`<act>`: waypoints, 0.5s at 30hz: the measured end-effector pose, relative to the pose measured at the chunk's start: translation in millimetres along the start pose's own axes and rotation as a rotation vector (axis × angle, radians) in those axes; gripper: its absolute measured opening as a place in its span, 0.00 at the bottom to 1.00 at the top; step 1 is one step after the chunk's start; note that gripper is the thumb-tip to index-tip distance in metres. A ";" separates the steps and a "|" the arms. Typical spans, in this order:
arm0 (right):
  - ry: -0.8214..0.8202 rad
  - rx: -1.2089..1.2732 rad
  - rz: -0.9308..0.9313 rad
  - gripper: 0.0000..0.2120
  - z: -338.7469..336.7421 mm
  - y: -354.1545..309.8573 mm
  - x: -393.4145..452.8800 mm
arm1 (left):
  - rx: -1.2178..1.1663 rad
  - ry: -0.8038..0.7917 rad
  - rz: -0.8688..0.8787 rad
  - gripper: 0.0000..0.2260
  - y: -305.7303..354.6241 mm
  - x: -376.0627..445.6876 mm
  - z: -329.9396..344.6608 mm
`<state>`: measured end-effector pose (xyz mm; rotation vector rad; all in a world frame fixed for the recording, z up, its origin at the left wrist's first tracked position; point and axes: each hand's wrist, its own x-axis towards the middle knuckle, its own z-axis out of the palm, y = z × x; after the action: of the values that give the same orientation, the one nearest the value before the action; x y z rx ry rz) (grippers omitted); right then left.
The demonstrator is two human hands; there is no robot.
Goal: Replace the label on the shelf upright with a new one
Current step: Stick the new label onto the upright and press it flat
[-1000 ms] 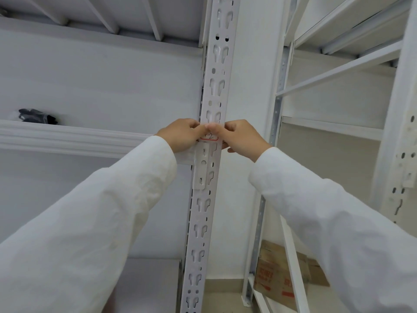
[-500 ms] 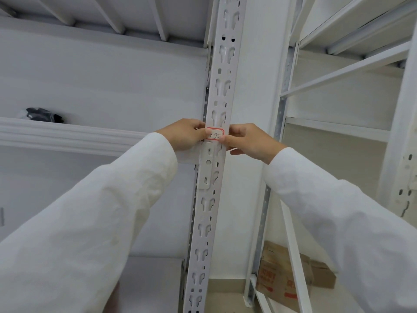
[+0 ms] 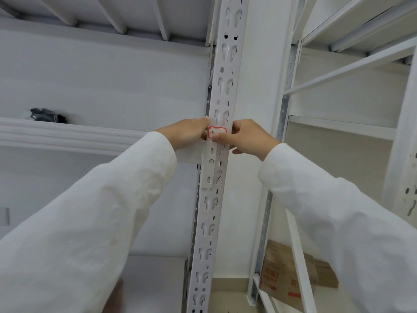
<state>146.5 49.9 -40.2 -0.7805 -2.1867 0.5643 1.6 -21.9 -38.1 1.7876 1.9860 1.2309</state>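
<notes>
At the far left of the frame a dark object (image 3: pixel 48 115) lies on the shelf (image 3: pixel 67 136), well apart from my work. Moving toward centre, my left hand (image 3: pixel 188 135) has its fingers curled against the left edge of the shelf upright (image 3: pixel 222 86), its fingertips touching the left end of the label (image 3: pixel 217 133); how tightly it pinches there I cannot tell, since the fingertips are hidden behind the label's edge. The label, white with a red border and some writing, sits flat across the upright at mid-frame, just above the bracket (image 3: pixel 211 166) where the shelf joins. From that I judge the new label is already placed and what remains is smoothing it down and letting go; whether an old label was removed I cannot tell. My right hand (image 3: pixel 249 137) is loosely closed beside the upright, its thumb pressed on the lower right corner of the label, gripping nothing. At the lower right, cardboard boxes (image 3: pixel 286 279) sit on the floor.
</notes>
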 end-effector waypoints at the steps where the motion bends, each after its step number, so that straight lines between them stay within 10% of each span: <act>1: -0.055 0.016 -0.010 0.13 -6.2 2.5 -1.5 | 0.007 -0.004 0.001 0.21 0.7 -1.6 0.2; 8: 0.041 0.052 0.028 0.22 -1.1 0.2 3.9 | -0.042 -0.032 0.027 0.19 3.0 -5.3 0.9; 15: -0.085 0.078 -0.052 0.09 -11.6 8.8 2.2 | 0.040 -0.010 0.058 0.20 3.1 -4.1 1.7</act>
<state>157.2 59.5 -36.9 -0.6681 -2.2417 0.6631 6.0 -25.0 -38.6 1.8791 1.9802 1.2046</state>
